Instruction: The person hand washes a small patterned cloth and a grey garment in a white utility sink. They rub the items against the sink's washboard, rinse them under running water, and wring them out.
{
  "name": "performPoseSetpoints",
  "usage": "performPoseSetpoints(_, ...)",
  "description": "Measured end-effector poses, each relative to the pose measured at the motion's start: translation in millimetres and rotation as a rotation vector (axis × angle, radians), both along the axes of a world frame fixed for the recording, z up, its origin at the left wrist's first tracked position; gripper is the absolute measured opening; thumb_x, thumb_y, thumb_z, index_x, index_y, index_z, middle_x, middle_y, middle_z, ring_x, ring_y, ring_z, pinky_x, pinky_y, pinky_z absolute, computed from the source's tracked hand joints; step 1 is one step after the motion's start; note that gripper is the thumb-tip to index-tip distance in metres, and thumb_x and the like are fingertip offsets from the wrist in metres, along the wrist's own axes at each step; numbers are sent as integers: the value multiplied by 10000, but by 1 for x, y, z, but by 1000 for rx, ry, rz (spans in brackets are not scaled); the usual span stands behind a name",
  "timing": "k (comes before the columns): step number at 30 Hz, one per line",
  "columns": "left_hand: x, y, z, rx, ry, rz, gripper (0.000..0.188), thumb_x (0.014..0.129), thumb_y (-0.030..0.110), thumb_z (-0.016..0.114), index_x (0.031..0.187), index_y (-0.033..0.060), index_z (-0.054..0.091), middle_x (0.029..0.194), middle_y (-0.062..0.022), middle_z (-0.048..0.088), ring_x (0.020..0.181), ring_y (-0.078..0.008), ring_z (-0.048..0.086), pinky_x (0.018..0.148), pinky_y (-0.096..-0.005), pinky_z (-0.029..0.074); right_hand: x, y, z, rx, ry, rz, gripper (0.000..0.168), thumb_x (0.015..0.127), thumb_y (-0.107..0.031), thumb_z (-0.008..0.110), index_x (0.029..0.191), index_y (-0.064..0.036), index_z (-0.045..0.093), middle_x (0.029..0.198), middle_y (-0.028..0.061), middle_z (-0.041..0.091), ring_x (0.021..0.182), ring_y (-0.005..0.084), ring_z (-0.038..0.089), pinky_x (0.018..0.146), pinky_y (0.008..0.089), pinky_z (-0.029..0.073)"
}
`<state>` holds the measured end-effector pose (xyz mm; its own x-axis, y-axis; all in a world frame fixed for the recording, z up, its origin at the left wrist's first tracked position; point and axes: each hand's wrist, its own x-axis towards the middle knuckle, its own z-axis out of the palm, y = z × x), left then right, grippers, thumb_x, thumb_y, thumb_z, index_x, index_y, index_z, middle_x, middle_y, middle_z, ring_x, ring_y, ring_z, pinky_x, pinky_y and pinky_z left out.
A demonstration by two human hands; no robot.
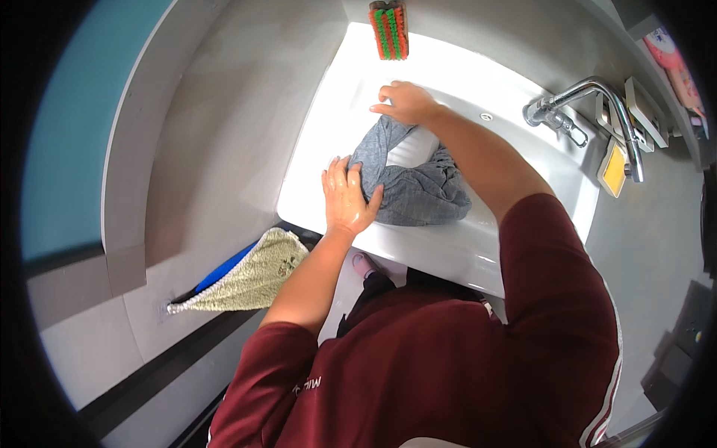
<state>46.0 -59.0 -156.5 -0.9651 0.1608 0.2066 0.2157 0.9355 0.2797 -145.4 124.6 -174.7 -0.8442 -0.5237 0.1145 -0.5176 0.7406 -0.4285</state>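
A wet-looking grey cloth or garment [420, 196] lies bunched in a loop on the ridged washboard part of a white ceramic sink [437, 243]. My left hand [348, 196], wet and shiny, rests on the cloth's left edge with its fingers apart. At the cloth's upper end is my right hand [408, 102], its thumb and fingers curled with a gap between them; whether its underside grips any cloth is hidden. A scrub brush [389, 32] with red and green bristles lies at the sink's far rim, bristles up.
A chrome faucet [594, 84] arches over the sink's right side, near a dish with a yellow bar of soap [614, 169]. A pale green towel [252, 280] hangs at the lower left. Walls border the sink on the left and far side; a shelf with bottles is at upper right.
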Motion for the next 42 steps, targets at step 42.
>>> performPoseSetpoints(42, 31, 44, 54, 79, -63, -267, 467, 729, 233, 728, 1156, 101, 593, 1122, -148, 551, 1041, -328, 507, 905, -432, 403, 96, 112, -12, 179, -208, -17, 386, 798, -168, 616, 1183, -137, 595, 1229, 127, 581, 1160, 326, 520, 963, 395, 431)
